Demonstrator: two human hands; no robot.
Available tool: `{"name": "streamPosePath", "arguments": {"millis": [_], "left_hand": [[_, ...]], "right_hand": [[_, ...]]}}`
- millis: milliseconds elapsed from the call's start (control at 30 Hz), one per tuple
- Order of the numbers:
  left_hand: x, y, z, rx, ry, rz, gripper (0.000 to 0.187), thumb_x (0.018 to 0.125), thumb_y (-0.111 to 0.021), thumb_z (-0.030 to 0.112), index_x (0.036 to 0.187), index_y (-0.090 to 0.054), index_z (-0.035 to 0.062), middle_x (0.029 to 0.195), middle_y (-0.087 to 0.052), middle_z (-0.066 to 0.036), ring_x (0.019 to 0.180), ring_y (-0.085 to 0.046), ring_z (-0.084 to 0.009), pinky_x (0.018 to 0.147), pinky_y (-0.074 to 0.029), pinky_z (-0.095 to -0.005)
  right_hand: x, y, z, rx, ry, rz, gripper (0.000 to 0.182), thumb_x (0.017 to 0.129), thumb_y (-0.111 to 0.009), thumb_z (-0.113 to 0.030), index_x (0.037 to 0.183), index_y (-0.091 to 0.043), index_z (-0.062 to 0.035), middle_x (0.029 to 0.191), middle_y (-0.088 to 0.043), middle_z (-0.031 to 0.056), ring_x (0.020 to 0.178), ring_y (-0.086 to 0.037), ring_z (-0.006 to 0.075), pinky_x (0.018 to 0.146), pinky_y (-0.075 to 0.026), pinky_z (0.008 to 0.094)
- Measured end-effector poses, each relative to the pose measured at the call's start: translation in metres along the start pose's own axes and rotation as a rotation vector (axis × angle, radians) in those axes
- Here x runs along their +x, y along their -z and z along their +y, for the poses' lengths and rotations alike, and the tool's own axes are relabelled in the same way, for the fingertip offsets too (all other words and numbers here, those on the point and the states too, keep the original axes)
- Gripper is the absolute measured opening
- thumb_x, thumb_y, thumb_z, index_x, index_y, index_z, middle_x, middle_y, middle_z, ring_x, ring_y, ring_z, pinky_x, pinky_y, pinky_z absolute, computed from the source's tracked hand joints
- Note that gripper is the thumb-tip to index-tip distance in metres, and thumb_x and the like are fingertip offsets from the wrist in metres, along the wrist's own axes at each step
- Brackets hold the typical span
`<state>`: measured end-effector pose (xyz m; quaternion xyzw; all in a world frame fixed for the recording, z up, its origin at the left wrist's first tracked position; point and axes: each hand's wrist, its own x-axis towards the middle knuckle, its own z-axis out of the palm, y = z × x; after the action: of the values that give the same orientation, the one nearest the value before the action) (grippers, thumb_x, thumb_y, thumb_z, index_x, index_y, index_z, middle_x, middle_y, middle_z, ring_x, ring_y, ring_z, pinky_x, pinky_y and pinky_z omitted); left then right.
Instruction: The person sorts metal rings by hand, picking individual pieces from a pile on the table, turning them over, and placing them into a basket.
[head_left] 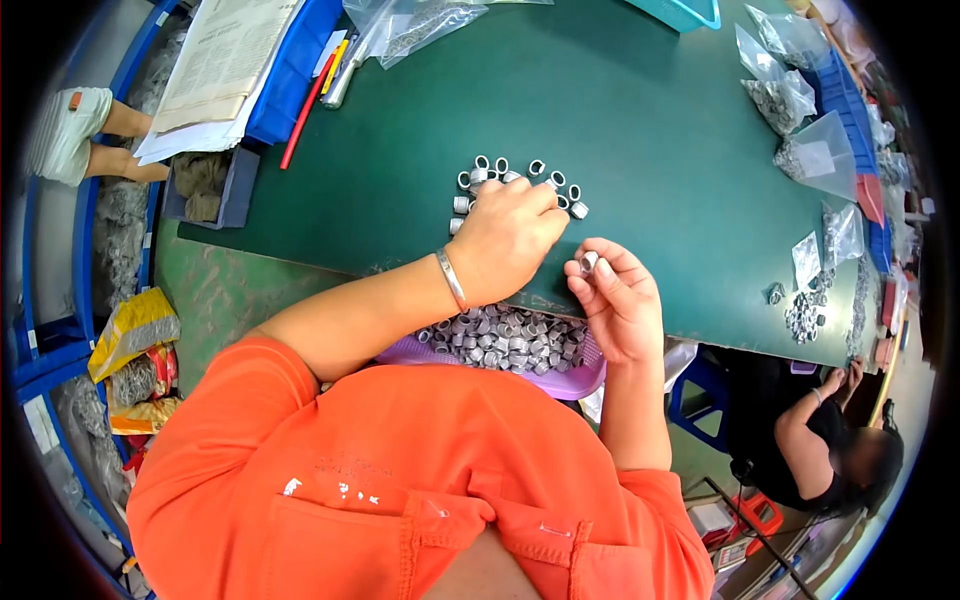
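Several short grey metal rings (536, 167) stand and lie in a loose group on the green table. My left hand (505, 235), with a bracelet at its wrist, reaches down over this group. Its fingers are curled and closed among the rings, and the tips are hidden beneath the hand, so what they grip cannot be made out. Just to the right, my right hand (622, 305) pinches one metal ring (589, 262) between thumb and fingers, above the table's front edge. Below my hands, a purple basket (590, 380) holds a heap of similar rings.
A blue tray (290, 85) with papers lies at the upper left, beside a red pen (308, 115). Bags of parts (815, 160) and small loose parts (803, 318) lie along the right side. A person (815, 440) in black sits at the right edge; another stands far left.
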<state>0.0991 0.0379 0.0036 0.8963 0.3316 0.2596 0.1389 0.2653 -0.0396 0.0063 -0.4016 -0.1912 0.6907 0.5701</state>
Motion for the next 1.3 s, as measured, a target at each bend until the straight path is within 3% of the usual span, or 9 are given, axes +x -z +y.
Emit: {"name": "streamPosePath", "arguments": {"millis": [67, 233, 300, 467, 533, 733, 800, 1067, 1300], "left_hand": [[0.0, -0.001, -0.001, -0.027, -0.001, 0.011, 0.015, 0.069, -0.065, 0.005, 0.084, -0.061, 0.0073, 0.085, -0.056, -0.002, 0.077, -0.053, -0.0216, 0.067, -0.037, -0.035], [-0.002, 0.011, 0.005, -0.28, 0.043, 0.132, 0.018, 0.071, -0.065, 0.0, 0.088, -0.062, 0.0032, 0.086, -0.056, -0.006, 0.076, -0.056, -0.0195, 0.066, -0.043, -0.031], [-0.005, 0.018, 0.007, -0.547, 0.134, 0.117, 0.018, 0.074, -0.064, -0.005, 0.092, -0.061, -0.0007, 0.088, -0.056, -0.008, 0.071, -0.056, -0.0119, 0.061, -0.048, -0.0232], [-0.019, 0.023, 0.008, -1.014, 0.406, 0.032, 0.02, 0.081, -0.058, -0.006, 0.1, -0.06, -0.0025, 0.095, -0.056, -0.005, 0.08, -0.059, -0.0117, 0.071, -0.049, -0.0229], [-0.024, 0.03, 0.007, -1.355, 0.627, -0.046, 0.021, 0.081, -0.057, -0.007, 0.102, -0.058, -0.0038, 0.098, -0.056, -0.007, 0.085, -0.061, -0.0149, 0.073, -0.05, -0.0238], [-0.031, 0.035, 0.005, -1.433, 0.708, -0.055, 0.023, 0.082, -0.055, -0.005, 0.105, -0.057, -0.0048, 0.101, -0.058, -0.009, 0.087, -0.063, -0.0184, 0.072, -0.05, -0.0246], [-0.03, 0.036, 0.006, -1.426, 0.738, -0.059, 0.023, 0.083, -0.055, -0.003, 0.106, -0.057, -0.0048, 0.102, -0.059, -0.009, 0.087, -0.064, -0.0188, 0.071, -0.05, -0.0244], [-0.032, 0.039, 0.008, -1.437, 0.754, -0.043, 0.022, 0.085, -0.058, 0.002, 0.105, -0.057, -0.0059, 0.096, -0.064, -0.012, 0.084, -0.064, -0.0192, 0.071, -0.052, -0.0261], [-0.033, 0.035, 0.01, -1.512, 0.731, -0.086, 0.024, 0.084, -0.057, -0.001, 0.107, -0.055, -0.0068, 0.097, -0.062, -0.013, 0.087, -0.063, -0.0194, 0.077, -0.052, -0.0274]], "right_hand": [[-0.002, 0.003, 0.0, 0.185, -0.069, -0.005, 0.019, 0.088, -0.052, -0.003, 0.106, -0.055, 0.0041, 0.092, -0.061, 0.0126, 0.087, -0.063, 0.0214, 0.079, -0.054, 0.0298], [-0.004, 0.008, 0.002, 0.241, -0.093, -0.089, 0.017, 0.087, -0.056, -0.006, 0.102, -0.056, 0.0022, 0.092, -0.061, 0.0117, 0.08, -0.06, 0.017, 0.059, -0.048, 0.0234], [-0.004, 0.009, 0.001, 0.254, -0.08, -0.112, 0.016, 0.086, -0.056, -0.005, 0.101, -0.056, 0.0022, 0.093, -0.06, 0.012, 0.081, -0.06, 0.0171, 0.061, -0.049, 0.024], [-0.01, 0.008, 0.001, 0.172, 0.01, -0.138, 0.014, 0.081, -0.059, 0.004, 0.094, -0.057, 0.0022, 0.098, -0.058, 0.0134, 0.084, -0.06, 0.0184, 0.068, -0.052, 0.0269], [-0.014, 0.008, 0.001, -0.006, 0.109, -0.164, 0.016, 0.076, -0.061, 0.01, 0.089, -0.057, 0.002, 0.099, -0.057, 0.0142, 0.087, -0.059, 0.0196, 0.076, -0.051, 0.0287], [-0.017, 0.008, -0.016, -0.454, 0.072, -0.326, 0.021, 0.072, -0.054, 0.02, 0.085, -0.06, 0.0051, 0.099, -0.057, 0.0122, 0.09, -0.058, 0.0164, 0.076, -0.048, 0.0257], [-0.012, 0.005, -0.022, -0.78, 0.065, -0.386, 0.021, 0.071, -0.053, 0.02, 0.084, -0.061, 0.0054, 0.098, -0.058, 0.0107, 0.088, -0.058, 0.0148, 0.074, -0.049, 0.0246], [0.003, -0.002, -0.016, -0.117, -0.067, -0.212, 0.014, 0.083, -0.056, 0.005, 0.097, -0.057, 0.0073, 0.094, -0.063, 0.0164, 0.085, -0.065, 0.0232, 0.075, -0.055, 0.0306], [0.003, -0.005, -0.004, 0.029, -0.083, -0.211, 0.014, 0.085, -0.054, 0.002, 0.098, -0.056, 0.0072, 0.096, -0.062, 0.018, 0.087, -0.065, 0.0247, 0.074, -0.056, 0.0303]]}}
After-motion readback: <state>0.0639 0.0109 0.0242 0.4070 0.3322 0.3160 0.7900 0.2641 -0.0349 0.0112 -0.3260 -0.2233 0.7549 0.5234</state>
